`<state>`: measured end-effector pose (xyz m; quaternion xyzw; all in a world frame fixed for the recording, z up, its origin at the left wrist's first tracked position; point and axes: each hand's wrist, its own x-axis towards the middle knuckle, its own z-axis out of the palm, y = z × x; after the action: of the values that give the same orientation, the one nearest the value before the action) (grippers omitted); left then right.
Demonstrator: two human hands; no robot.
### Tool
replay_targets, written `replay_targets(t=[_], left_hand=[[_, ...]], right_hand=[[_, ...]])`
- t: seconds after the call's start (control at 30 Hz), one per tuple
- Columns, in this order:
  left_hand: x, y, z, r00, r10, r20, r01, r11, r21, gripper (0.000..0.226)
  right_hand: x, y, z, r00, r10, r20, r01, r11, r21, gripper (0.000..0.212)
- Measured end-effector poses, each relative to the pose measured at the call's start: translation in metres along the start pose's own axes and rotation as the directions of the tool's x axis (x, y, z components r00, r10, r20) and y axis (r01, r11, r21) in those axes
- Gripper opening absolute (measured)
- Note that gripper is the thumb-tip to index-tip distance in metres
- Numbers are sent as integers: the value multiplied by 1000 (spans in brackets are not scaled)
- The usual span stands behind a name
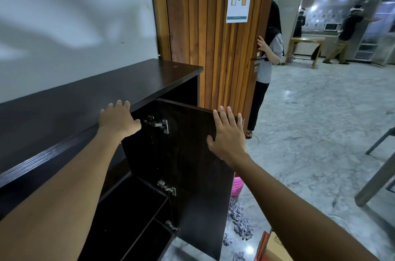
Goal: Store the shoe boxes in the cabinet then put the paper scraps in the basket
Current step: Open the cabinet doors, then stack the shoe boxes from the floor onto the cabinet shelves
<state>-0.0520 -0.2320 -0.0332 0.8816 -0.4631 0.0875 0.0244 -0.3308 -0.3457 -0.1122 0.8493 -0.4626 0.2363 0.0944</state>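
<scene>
The left hand (118, 118) rests flat on the cabinet (85, 98) top, the right hand (227, 132) presses spread fingers against its open door (188, 154), paper scraps (241, 220) lying near the pink basket (237, 186).

The grey-veined marble floor (320, 122) is carrying a dark cabinet (85, 98), which is standing against the wall. Crumpled paper scraps (240, 223) are lying scattered on the floor just beside the cabinet. A pink basket (236, 186) is standing just behind them. A cardboard shoe box (274, 250) is sitting near the scraps. Inside the cabinet, dark shelves (136, 196) are showing.
</scene>
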Motion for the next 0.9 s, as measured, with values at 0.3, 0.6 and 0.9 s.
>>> replay_targets(t=[0.3,0.6,0.9], left_hand=[[-67,12,14,998,10,-63,-22,981,-192,76],[-205,110,93,824,414,387,9,674,-739,43],[-327,205,191,658,464,594,291,570,-768,11]], right_hand=[[-71,12,-30,998,52,24,-57,885,463,40],[-238,48,-17,898,296,325,-438,664,606,19],[-383,118,12,681,510,526,-731,426,533,19]])
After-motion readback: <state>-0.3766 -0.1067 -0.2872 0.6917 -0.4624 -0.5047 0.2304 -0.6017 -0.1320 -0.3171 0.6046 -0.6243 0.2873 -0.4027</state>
